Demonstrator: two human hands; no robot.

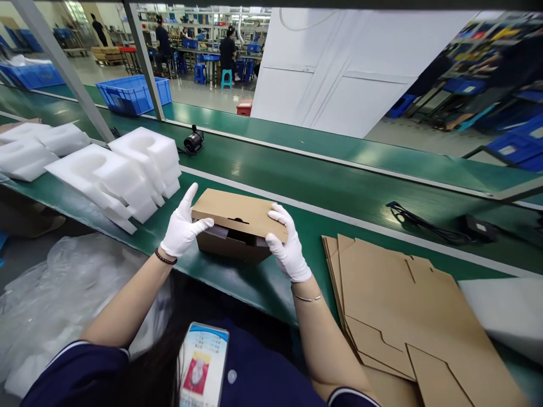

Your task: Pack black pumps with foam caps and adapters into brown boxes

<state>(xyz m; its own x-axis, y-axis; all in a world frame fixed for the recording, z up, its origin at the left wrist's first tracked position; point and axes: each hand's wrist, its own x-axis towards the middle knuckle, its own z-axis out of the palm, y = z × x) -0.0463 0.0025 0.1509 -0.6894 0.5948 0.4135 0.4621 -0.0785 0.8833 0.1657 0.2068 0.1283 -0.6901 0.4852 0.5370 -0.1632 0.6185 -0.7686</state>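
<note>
Head view: flat brown cardboard sheets (pixel 394 282) lie right of a brown rectangular cardboard box (pixel 237 212), found between my hands at the green worktop (pixel 250 282). At its left end, my white-gloved left hand (pixel 182 226) shows thumb and fingers spread; at its right, my white-gloved right hand (pixel 291 243) pinches the lid. White foam blocks (pixel 144 152) stand left of it; beyond, a black cylindrical device (pixel 194 141).

A blue crate (pixel 119 102) stands left of a white panel (pixel 335 59).
</note>
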